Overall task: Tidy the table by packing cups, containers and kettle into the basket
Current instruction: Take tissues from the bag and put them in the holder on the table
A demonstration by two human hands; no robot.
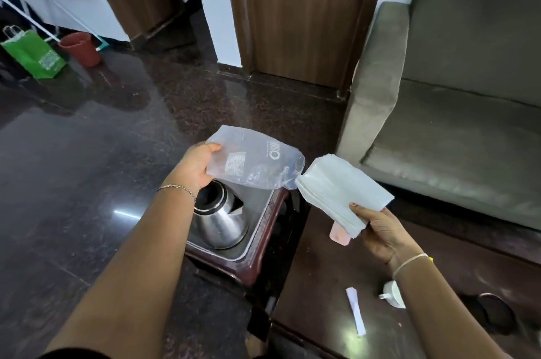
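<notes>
Kettle upright on side table, just beneath left hand, which pinches clear plastic bag by its left edge. Right hand grips napkin stack just beside bag's right end; left hand nearer kettle.

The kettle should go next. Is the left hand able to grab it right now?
Probably not yet: the left hand grips a clear plastic bag, held above the kettle. Nothing else covers the kettle, so with the bag released the way looks free.
</notes>
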